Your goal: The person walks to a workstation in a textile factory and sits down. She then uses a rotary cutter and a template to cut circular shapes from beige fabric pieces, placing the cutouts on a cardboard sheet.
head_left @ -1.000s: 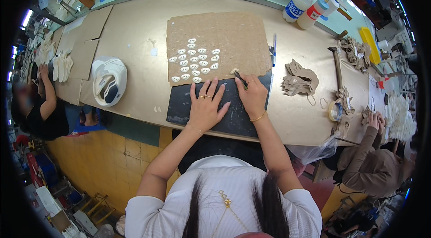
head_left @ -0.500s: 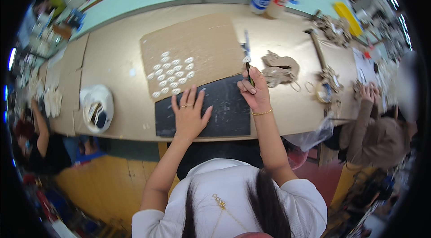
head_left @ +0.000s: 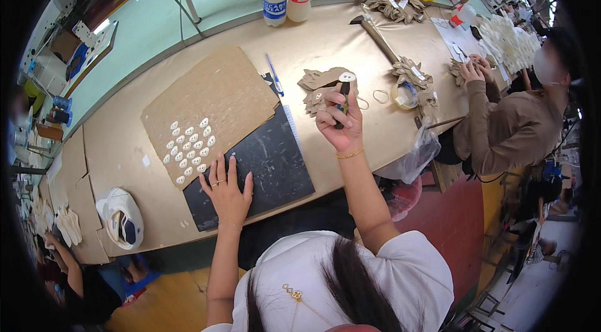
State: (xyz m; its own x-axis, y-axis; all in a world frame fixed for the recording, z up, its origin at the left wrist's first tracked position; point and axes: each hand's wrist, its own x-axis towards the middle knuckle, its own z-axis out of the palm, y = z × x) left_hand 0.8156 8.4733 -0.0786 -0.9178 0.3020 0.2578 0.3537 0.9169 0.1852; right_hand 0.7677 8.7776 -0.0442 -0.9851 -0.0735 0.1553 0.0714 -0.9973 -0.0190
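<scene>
right hand [head_left: 341, 125] raised, pinching dark tool [head_left: 344, 99] with small white piece [head_left: 347, 76] on tip | left hand [head_left: 226, 191] spread flat on black mat [head_left: 269, 163] (worktop [head_left: 119, 144])

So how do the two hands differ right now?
The left hand lies flat, fingers spread, palm down on the black mat; the right hand is raised off the table, curled around a dark tool with a small white piece at its tip. Both are bare.
</scene>
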